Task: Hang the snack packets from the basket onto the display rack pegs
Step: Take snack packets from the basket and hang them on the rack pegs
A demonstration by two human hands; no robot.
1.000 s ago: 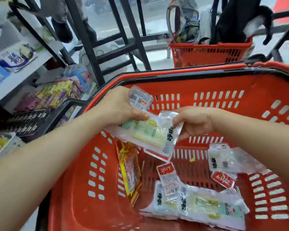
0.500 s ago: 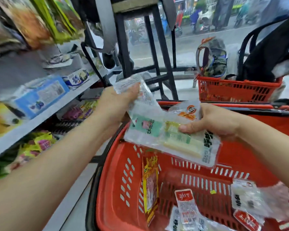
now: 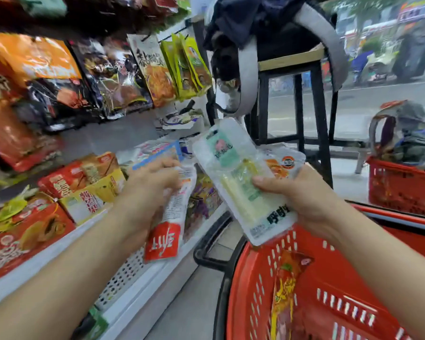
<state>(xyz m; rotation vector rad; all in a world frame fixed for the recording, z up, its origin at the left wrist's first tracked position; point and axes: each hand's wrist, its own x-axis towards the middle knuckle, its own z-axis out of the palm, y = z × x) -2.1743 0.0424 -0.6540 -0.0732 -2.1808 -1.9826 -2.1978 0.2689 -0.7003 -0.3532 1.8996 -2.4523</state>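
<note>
A red shopping basket [image 3: 253,298] sits lowest in the frame, below the right forearm. A yellow-and-red snack packet [image 3: 283,293] stands on edge against its slotted inner wall, and its black handle [image 3: 207,244] swings out toward the aisle.

Above the rim, the left grip [image 3: 149,192] holds a red-ended packet [image 3: 166,231], which hangs down with its red band lowest in front of the white shelf edge. The right grip [image 3: 302,200] pinches a clear packet [image 3: 238,185] with a green label and pale yellow contents. The thumb lies across its face, and the packet tilts with its top end up and to the left. An orange-printed packet [image 3: 284,163] sits just behind it, above the same fingers. Both held packets are clear of the basket and none is on a peg.

To the left, a white shelf [image 3: 123,288] carries red and yellow snack boxes [image 3: 84,190]. Above them, hanging snack bags [image 3: 155,72] crowd the display rack, orange, black and green side by side.

Beyond the hands stands a black stool [image 3: 312,119] with a grey-strapped backpack [image 3: 250,40] slung on its seat. Farther right, a second red basket [image 3: 402,192] holds a grey bag [image 3: 410,133]. A blurred street shows through the glass behind.
</note>
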